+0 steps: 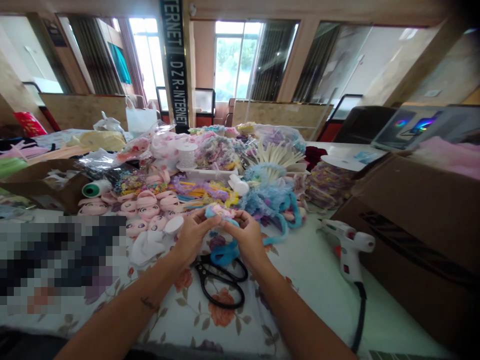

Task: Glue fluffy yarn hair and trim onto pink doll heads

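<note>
Between my left hand [195, 229] and my right hand [244, 231] is a small fuzzy piece of pink and blue trim [224, 212], pinched by the fingers of both. Its exact kind is too small to make out. A blue fuzzy strip [225, 254] hangs below my hands and another stretch of blue runs off to the right. Black-handled scissors [221, 295] lie on the flowered cloth just under my hands, their blades hidden. Left of my left hand are a white round lid-like piece [174, 225] and white fabric [148, 247].
Several pink doll heads [148, 207] lie at left, near a green-cored thread spool [96, 188]. Blue ruffled trim [264, 195] is piled ahead. A white glue gun [348, 245] with a cord lies at right beside a large cardboard box [416, 235]. Another open box [45, 187] stands left.
</note>
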A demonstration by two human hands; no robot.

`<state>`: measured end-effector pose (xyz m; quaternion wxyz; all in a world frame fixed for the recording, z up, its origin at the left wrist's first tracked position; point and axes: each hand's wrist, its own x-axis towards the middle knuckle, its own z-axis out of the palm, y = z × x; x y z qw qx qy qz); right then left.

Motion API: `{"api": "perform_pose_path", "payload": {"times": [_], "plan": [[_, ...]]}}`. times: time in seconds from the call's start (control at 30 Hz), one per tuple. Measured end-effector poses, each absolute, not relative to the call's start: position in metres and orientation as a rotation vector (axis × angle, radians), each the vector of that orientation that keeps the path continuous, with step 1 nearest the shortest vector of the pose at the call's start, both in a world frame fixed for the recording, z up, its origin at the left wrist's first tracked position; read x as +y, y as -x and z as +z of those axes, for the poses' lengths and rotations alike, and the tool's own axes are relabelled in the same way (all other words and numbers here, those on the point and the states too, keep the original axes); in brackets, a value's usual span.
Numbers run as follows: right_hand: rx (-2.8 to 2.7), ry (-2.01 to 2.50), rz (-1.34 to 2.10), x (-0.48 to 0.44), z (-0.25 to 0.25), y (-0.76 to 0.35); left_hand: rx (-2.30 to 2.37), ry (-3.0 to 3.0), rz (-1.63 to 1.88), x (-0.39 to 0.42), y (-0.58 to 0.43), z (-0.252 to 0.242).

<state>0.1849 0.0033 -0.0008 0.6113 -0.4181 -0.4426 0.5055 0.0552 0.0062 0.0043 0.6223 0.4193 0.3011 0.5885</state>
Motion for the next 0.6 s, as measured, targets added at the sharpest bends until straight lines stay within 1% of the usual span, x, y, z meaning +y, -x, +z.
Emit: {"api": "perform_pose_path", "payload": {"times": [0.27,0.4,0.6], "plan": [[-1.012,0.894,1.195,0.01,-0.004,-0.188,0.616,-0.966,1.383,0.008,-0.056,0.0],[-0.999,0.859,1.249,0.013,-0.004,-0.19,0.589,-0.852,1.389,0.01,-0.057,0.0],[-1.001,0.928,1.248,0.011,-0.003,-0.189,0.575,-0.717,1.394,0.012,-0.056,-0.007]]}}
